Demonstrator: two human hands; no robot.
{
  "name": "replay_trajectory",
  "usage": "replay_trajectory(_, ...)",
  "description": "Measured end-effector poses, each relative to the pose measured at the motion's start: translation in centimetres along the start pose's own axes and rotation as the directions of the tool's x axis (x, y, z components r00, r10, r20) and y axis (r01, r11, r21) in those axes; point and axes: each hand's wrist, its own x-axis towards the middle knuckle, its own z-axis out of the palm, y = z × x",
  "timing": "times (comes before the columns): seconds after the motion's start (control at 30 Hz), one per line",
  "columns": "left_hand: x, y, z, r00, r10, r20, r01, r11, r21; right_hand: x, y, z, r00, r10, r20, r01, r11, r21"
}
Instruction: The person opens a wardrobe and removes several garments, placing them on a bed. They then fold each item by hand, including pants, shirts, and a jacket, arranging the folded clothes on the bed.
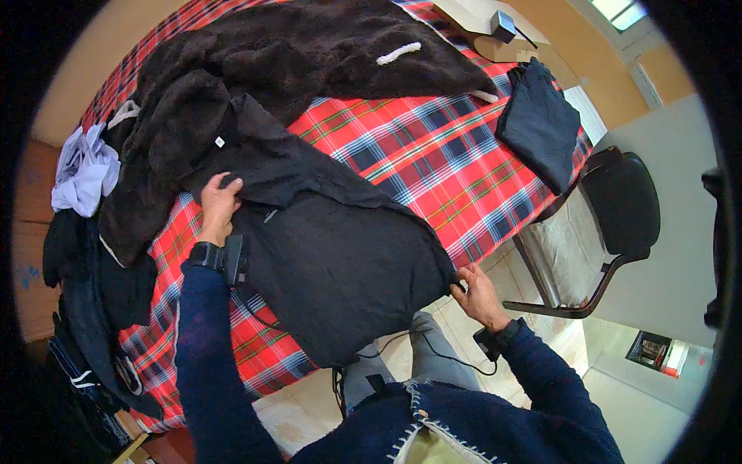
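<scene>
A black cloth garment [348,249] lies spread over the near edge of a bed or table covered with a red plaid cloth [458,151]. My right hand [480,297] pinches the garment's right corner between thumb and fingers, just past the plaid edge. On its upper left part rests my left hand [220,203], thumb and fingers at a fold of the dark fabric; whether it grips the fabric is unclear. Above the left hand, a small white tag [219,141] shows on the dark cloth. A dark brown fleece item [342,52] with white trim lies behind and to the left.
A folded dark garment [539,127] lies at the right, below an open cardboard box [504,49]. Left are a light lavender cloth [87,165] and piled dark clothes [122,290]. A chair with a pale cushion [568,261] stands right. Black cables [458,356] hang by my legs.
</scene>
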Motion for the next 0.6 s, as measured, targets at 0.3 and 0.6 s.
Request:
replay_trajectory(0.3,2.4,3.5,-7.3,0.967,0.253,0.022,-0.247,0.917,0.315,-3.8,-10.6,0.0,0.683,-0.391,0.617,0.455,0.888,0.059)
replay_trajectory(0.6,-8.9,-7.0,-8.5,0.996,0.083,0.026,-0.085,0.991,0.105,1.7,-8.2,1.2,0.852,-0.292,0.435,0.322,0.947,0.006)
